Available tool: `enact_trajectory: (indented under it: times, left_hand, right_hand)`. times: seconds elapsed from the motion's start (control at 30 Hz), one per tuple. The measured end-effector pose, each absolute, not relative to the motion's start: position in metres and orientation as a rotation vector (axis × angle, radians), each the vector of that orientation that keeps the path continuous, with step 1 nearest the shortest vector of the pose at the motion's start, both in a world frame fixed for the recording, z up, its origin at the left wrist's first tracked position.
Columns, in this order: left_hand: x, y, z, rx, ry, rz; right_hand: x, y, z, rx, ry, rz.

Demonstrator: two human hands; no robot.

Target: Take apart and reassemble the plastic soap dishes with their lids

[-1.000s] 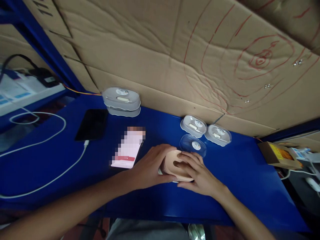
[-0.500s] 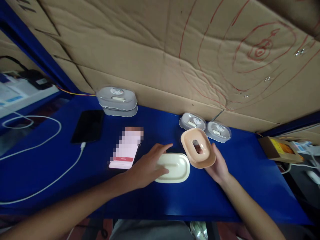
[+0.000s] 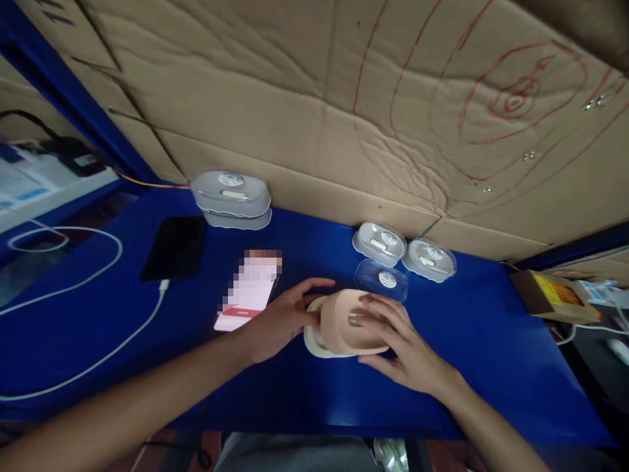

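A peach oval piece point(image 3: 344, 328) with a hole in its top sits on a cream oval tray point(image 3: 313, 342) on the blue table point(image 3: 481, 341). My right hand point(image 3: 400, 344) lies over the peach piece, its fingers curled on the top and right side. My left hand point(image 3: 282, 318) touches the tray's left end with its fingers spread. A clear plastic lid point(image 3: 381, 278) with a round sticker lies just behind the peach piece.
Two closed clear-lidded cases point(image 3: 379, 241) point(image 3: 428, 258) stand by the cardboard wall point(image 3: 314, 98). A stack of similar cases point(image 3: 230, 195) is at the back left. A black phone point(image 3: 173, 248) on a white cable point(image 3: 83, 288) and a lit phone point(image 3: 249, 290) lie left. A small carton point(image 3: 548, 296) is at right.
Half a second ago my right hand held the peach piece up and tilted, apart from the cream tray. Now the piece is down on the tray with my hand on top.
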State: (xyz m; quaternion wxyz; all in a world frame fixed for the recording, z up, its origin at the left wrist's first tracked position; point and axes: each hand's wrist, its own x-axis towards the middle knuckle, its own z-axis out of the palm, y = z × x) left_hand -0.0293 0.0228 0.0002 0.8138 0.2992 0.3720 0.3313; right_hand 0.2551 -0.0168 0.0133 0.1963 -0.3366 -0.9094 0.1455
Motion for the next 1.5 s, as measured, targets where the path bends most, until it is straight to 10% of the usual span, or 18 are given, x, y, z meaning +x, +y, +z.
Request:
enact_trajectory:
  times: [0.6, 1.5]
  left_hand:
    - [-0.028, 0.023, -0.014, 0.45, 0.68, 0.758]
    - [-0.024, 0.016, -0.005, 0.603, 0.719, 0.642]
  right_hand:
    - [0.234, -0.019, -0.007, -0.971, -2.785, -0.146]
    - [0.24, -0.012, -0.006, -0.882, -2.805, 0.258]
